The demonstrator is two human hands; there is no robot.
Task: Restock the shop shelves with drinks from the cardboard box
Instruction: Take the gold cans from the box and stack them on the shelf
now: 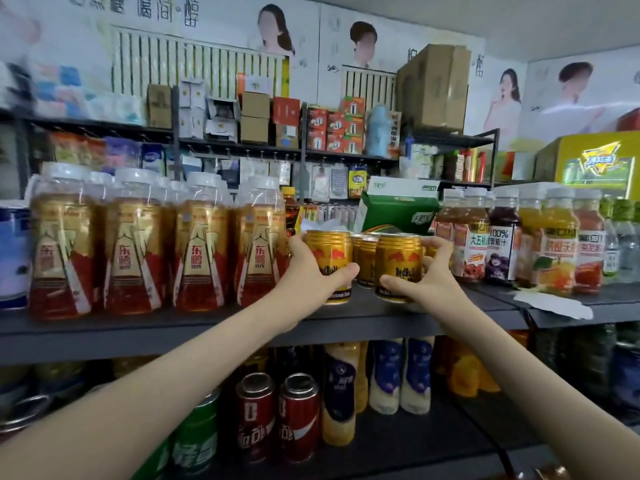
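Gripping upright gold Red Bull can [329,252] in left hand [308,271], twin can [398,259] in right hand [429,278]. Both resting side by side near front edge of middle shelf [214,325]. Straight behind, deeper in: matching cans [367,258], long axes vertical.

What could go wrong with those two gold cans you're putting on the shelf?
The left can in the left hand and the right can in the right hand are near the front edge of the shelf; let go too early and one might tip off. The gap is tight: a knuckle could bump the tall gold bottles or the juice bottles. Pushing hard might topple the cans behind.
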